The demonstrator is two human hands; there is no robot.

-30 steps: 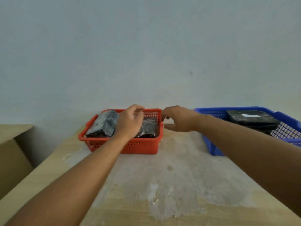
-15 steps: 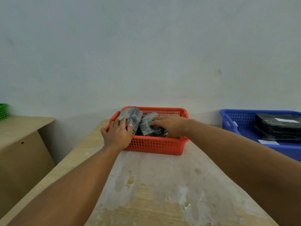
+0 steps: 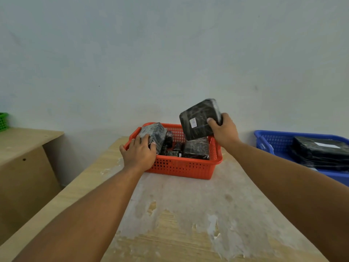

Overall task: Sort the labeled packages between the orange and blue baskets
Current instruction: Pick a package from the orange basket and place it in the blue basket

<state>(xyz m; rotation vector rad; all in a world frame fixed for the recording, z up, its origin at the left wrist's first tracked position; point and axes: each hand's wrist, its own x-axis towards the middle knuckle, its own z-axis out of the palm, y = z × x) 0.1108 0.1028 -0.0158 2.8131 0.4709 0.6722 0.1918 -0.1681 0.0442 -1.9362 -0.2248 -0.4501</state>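
The orange basket (image 3: 184, 168) stands at the far middle of the table and holds several black wrapped packages. My right hand (image 3: 224, 130) holds one black package (image 3: 199, 119) tilted above the basket's right side; a small white label faces me. My left hand (image 3: 138, 153) rests on the basket's left rim, fingers on a tilted wrapped package (image 3: 154, 135) leaning inside. The blue basket (image 3: 272, 142) sits at the right edge with flat black packages (image 3: 321, 151) stacked in it, one showing a white label.
The wooden table (image 3: 179, 214) has a worn, patchy whitish top. A lower wooden cabinet (image 3: 24, 157) stands to the left with a green basket (image 3: 3, 121) on it. A plain wall runs close behind the baskets.
My right hand has lifted a labeled package up out of the orange basket. My left hand stays on the package at the basket's left side. The view has shifted slightly.
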